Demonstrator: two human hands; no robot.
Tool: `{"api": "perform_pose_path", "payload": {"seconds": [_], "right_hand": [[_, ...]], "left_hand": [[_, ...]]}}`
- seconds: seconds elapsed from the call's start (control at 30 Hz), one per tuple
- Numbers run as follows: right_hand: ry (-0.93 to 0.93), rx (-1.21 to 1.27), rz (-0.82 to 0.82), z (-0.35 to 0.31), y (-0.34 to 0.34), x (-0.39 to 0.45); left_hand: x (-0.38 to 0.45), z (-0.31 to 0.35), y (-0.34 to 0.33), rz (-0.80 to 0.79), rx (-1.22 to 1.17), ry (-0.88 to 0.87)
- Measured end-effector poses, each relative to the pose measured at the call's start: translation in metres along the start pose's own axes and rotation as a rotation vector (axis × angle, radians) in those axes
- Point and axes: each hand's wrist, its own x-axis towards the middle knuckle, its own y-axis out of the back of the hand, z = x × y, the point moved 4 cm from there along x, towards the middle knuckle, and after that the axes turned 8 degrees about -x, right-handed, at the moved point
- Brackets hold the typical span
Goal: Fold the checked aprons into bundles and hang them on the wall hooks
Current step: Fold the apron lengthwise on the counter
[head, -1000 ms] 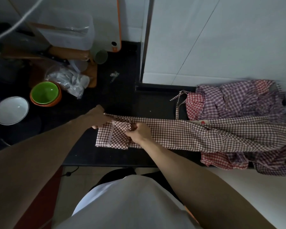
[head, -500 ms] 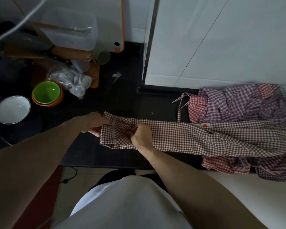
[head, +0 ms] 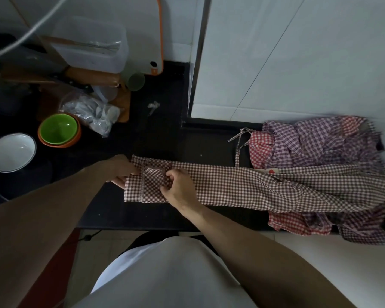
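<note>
Brown-checked apron (head: 242,185) stretched along the worktop (head: 142,214), first fold only; my left hand (head: 120,171) and right hand (head: 179,188) pinch its end. Pile (head: 316,143) waits; nothing hung, I judge.

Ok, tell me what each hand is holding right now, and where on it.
Both hold the brown checked apron at its folded left end: the left hand grips the end edge, and the right hand pinches the fold beside it.
</note>
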Motion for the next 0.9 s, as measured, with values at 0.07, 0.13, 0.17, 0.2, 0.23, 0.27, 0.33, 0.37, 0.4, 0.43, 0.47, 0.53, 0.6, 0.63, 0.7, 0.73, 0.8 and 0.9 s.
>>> {"api": "perform_pose_path", "payload": {"seconds": [0.07, 0.13, 0.17, 0.2, 0.23, 0.27, 0.33, 0.37, 0.4, 0.43, 0.47, 0.53, 0.6, 0.63, 0.7, 0.73, 0.8, 0.9], "right_hand": [[0.067, -0.168, 0.04, -0.002, 0.0, 0.0], [0.157, -0.33, 0.099, -0.006, -0.001, 0.0], [0.195, -0.372, 0.098, -0.007, -0.002, 0.0], [0.235, -0.399, 0.088, -0.01, -0.004, 0.002], [0.265, -0.417, 0.077, -0.011, -0.006, 0.003], [0.277, -0.428, 0.069, -0.012, -0.007, 0.004], [0.267, -0.435, 0.076, -0.012, -0.009, 0.005], [0.271, -0.43, 0.102, -0.013, -0.009, 0.005], [0.283, -0.429, 0.129, -0.013, -0.008, 0.004], [0.303, -0.435, 0.142, -0.014, -0.008, 0.003], [0.335, -0.437, 0.139, -0.015, -0.008, 0.002], [0.425, -0.452, 0.108, -0.017, -0.011, 0.001], [0.479, -0.495, 0.074, -0.018, -0.013, 0.0], [0.465, -0.498, 0.037, -0.017, -0.014, 0.0], [0.364, -0.447, -0.007, -0.013, -0.014, 0.002], [0.307, -0.384, -0.021, -0.011, -0.012, 0.002], [0.202, -0.278, -0.027, -0.008, -0.011, 0.001], [0.116, -0.334, -0.041, -0.001, -0.009, 0.003]], "left_hand": [[0.001, -0.003, -0.002, 0.014, -0.025, 0.006], [0.002, -0.005, -0.003, 0.029, -0.051, 0.002], [0.002, -0.005, -0.002, 0.041, -0.062, -0.002], [0.001, -0.006, 0.0, 0.054, -0.076, -0.009], [0.002, -0.006, 0.0, 0.066, -0.089, -0.017], [0.002, -0.008, 0.002, 0.079, -0.107, -0.023], [0.003, -0.011, 0.003, 0.095, -0.149, -0.032], [0.003, -0.013, 0.003, 0.098, -0.168, -0.034], [0.003, -0.014, 0.001, 0.1, -0.176, -0.036], [0.003, -0.015, 0.0, 0.1, -0.18, -0.034], [0.003, -0.015, -0.001, 0.1, -0.182, -0.031], [0.005, -0.015, -0.002, 0.089, -0.196, -0.023], [0.007, -0.014, 0.0, 0.057, -0.212, -0.03], [0.007, -0.012, 0.001, 0.026, -0.198, -0.044], [0.003, -0.006, 0.0, -0.075, -0.154, -0.109], [0.001, -0.002, -0.003, -0.135, -0.145, -0.146], [-0.002, 0.006, -0.007, -0.21, -0.139, -0.186], [-0.01, 0.018, -0.019, -0.271, -0.105, -0.214]]}}
